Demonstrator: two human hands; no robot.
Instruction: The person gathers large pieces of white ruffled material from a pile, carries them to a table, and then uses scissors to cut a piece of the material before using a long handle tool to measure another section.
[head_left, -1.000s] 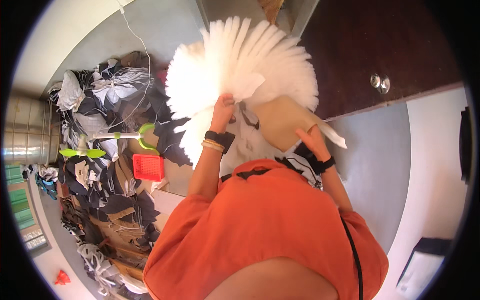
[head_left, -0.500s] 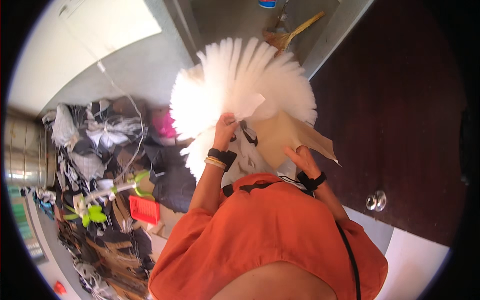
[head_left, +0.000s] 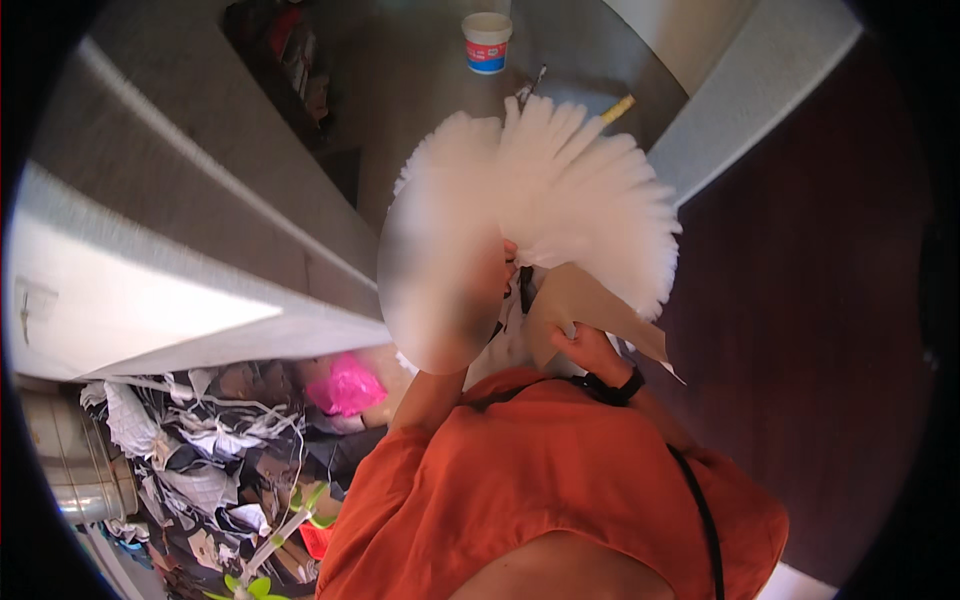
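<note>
In front of my chest spreads a large white fluffy bundle [head_left: 590, 190], its many soft strips fanned out like thick padding. My left hand [head_left: 509, 262] is at the middle of it, fingers curled closed on the bundle's gathered part; a blurred oval patch hides most of this hand and wrist. Beside it, my right hand [head_left: 590, 350] grips a tan sheet, like stiff paper or card [head_left: 600, 305], by its near edge, thumb on top. The sheet lies against the bundle's lower right side. A dark strap or tie [head_left: 527, 285] shows between the two hands.
A doorway with pale posts [head_left: 770, 90] opens ahead, a dark brown door [head_left: 800, 330] to the right. Beyond stand a white, red and blue bucket [head_left: 487, 45] and a yellow-handled broom [head_left: 619, 108]. At left lie heaped fabric scraps [head_left: 190, 440], a pink plastic bag [head_left: 347, 385] and a red basket [head_left: 317, 541].
The view has moved forward toward the doorway, bringing the bucket fully in; the doorknob has left view. The bundle and tan sheet stay in my hands, shifted slightly right in the picture.
</note>
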